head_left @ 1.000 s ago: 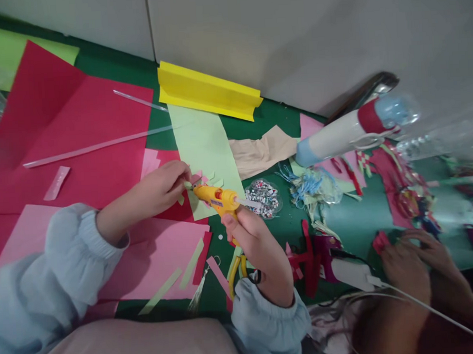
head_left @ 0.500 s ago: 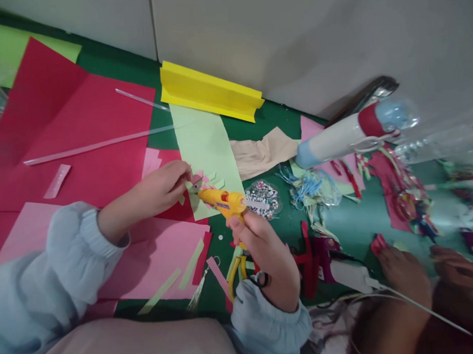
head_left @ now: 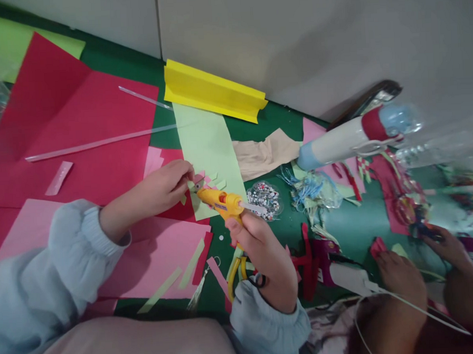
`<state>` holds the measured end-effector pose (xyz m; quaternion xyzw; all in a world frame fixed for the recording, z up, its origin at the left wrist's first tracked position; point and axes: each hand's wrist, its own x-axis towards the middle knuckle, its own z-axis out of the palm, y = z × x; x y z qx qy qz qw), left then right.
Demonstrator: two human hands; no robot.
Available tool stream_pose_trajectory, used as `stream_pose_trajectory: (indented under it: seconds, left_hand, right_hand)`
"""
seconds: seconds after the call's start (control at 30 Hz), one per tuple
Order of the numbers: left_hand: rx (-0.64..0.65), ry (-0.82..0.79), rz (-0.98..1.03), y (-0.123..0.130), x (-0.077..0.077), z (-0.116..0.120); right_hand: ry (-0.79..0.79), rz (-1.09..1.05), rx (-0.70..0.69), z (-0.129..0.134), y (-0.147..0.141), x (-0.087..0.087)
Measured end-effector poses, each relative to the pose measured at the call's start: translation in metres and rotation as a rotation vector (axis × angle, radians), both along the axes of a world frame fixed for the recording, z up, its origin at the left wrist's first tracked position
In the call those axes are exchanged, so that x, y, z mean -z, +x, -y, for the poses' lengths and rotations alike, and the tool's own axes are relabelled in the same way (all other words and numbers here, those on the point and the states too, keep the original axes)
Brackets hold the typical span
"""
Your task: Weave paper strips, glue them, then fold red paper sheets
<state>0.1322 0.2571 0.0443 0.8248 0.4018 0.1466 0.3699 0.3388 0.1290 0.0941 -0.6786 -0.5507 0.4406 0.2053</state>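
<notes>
My right hand [head_left: 258,239] is wrapped round the handle of a yellow hot glue gun [head_left: 221,201], with a clear glue stick [head_left: 253,207] poking out of its back end. The nozzle points left, against or just beside a small pink and green folded-paper piece [head_left: 199,183]. My left hand [head_left: 177,180] pinches that piece at its left side, fingertips pressed together. A pale green paper sheet [head_left: 207,141] lies under and behind it. Whether the nozzle touches the paper I cannot tell.
Red sheets [head_left: 98,115] and pink sheets [head_left: 153,255] spread on the left. A folded yellow card [head_left: 215,91], a bead box [head_left: 264,199], a lying bottle [head_left: 337,140] and yellow-handled scissors [head_left: 234,277] surround the work. On the right, another person's hands [head_left: 402,271] work near a white power strip [head_left: 349,275].
My hands stay almost in place, the glue gun still at the paper piece. At the right, the other person's far hand has moved up to dark-handled objects.
</notes>
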Motion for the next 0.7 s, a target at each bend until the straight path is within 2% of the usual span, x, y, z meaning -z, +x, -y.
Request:
stream_pose_trajectory:
  seconds: [0.27, 0.7]
  left_hand:
    - [0.001, 0.023, 0.007, -0.0011, 0.0058, -0.0011]
    - [0.004, 0.002, -0.008, -0.0008, 0.005, -0.0011]
  right_hand:
    - [-0.003, 0.005, 0.006, 0.0005, -0.0003, 0.0002]
    - [-0.034, -0.02, -0.003, 0.0001, 0.0006, 0.0013]
